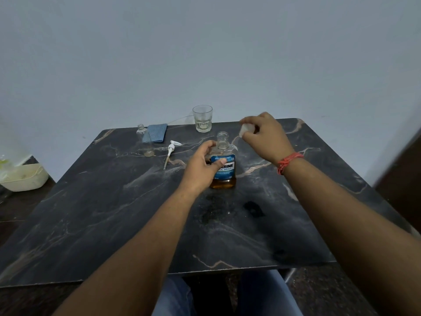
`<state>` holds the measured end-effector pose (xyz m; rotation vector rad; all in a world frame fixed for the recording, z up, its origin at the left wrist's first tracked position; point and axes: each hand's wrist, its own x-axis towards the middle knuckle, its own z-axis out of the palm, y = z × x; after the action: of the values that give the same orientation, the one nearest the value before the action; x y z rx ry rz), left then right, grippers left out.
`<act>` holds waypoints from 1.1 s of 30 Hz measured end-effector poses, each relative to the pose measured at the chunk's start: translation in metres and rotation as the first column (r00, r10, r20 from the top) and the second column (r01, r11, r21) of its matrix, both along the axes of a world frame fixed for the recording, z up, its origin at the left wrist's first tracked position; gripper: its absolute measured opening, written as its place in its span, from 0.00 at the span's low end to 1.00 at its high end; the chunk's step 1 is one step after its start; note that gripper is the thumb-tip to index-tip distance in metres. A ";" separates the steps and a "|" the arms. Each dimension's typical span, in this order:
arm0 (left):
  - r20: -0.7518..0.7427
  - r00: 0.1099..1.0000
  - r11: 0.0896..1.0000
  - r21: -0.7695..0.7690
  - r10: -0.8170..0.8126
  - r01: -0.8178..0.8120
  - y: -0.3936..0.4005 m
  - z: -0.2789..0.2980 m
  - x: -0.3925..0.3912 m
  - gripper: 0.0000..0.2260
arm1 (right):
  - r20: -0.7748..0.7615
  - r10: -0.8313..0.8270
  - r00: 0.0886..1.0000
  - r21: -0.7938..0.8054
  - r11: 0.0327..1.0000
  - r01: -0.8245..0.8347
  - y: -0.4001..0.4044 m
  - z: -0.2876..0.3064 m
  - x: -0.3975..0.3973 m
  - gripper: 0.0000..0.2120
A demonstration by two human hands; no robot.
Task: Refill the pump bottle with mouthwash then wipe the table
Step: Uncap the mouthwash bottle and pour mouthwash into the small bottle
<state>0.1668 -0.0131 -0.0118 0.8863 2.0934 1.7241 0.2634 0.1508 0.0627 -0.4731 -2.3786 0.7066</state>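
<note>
1. The mouthwash bottle (pixel 222 165) stands upright near the middle of the worktop (pixel 114 213), its long axis vertical and its open neck pointing straight up, with no cap on it. Amber liquid fills only its lowest part.
2. Its blue label faces us. We can read "ERINE" in large letters and "OL MINT" beneath; the left end of both lines is hidden by fingers, and the smaller print is too fine to make out.
3. Our left hand (pixel 203 165) has its grip curled round the left side of the bottle, thumb across the label.
4. Our right hand (pixel 264 135), raised to the right of the neck, pinches a small whitish cap (pixel 245 129) in its fingertips. An orange thread band (pixel 287 161) circles that wrist.
5. The pump bottle (pixel 145 140) stands upright at the far left, clear, open-topped and nearly empty.
6. Its white pump head (pixel 171 151) lies flat between the two bottles, tube pointing towards us.
7. A folded blue cloth (pixel 156 132) lies just behind the pump bottle.
8. A clear glass tumbler (pixel 202 118) stands at the far edge.
</note>
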 end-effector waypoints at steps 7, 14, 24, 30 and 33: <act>-0.013 0.999 0.999 -0.033 -0.041 0.041 0.045 0.008 -0.006 0.23 | 0.235 -0.187 0.954 0.007 0.982 0.191 0.053 -0.062 0.023 0.15; -0.011 0.999 0.999 -0.022 -0.039 0.038 0.083 0.013 -0.005 0.22 | 0.279 -0.182 0.943 0.017 0.983 0.185 0.076 -0.084 0.029 0.13; -0.021 1.000 1.000 0.004 -0.019 0.019 0.097 0.009 -0.005 0.22 | 0.289 -0.172 0.942 0.066 0.985 0.160 0.086 -0.105 0.027 0.14; -0.009 1.000 1.000 0.011 -0.022 0.022 0.097 0.007 -0.005 0.23 | 0.282 -0.175 0.943 0.081 0.984 0.159 0.088 -0.107 0.028 0.14; -0.002 1.000 0.999 0.018 -0.027 0.027 0.097 0.006 -0.004 0.22 | 0.288 -0.169 0.943 0.089 0.985 0.150 0.089 -0.107 0.028 0.15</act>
<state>0.1623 0.0835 -0.0053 0.9170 2.0609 1.7319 0.2917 0.2394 -0.0445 -0.7808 -2.5920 0.5100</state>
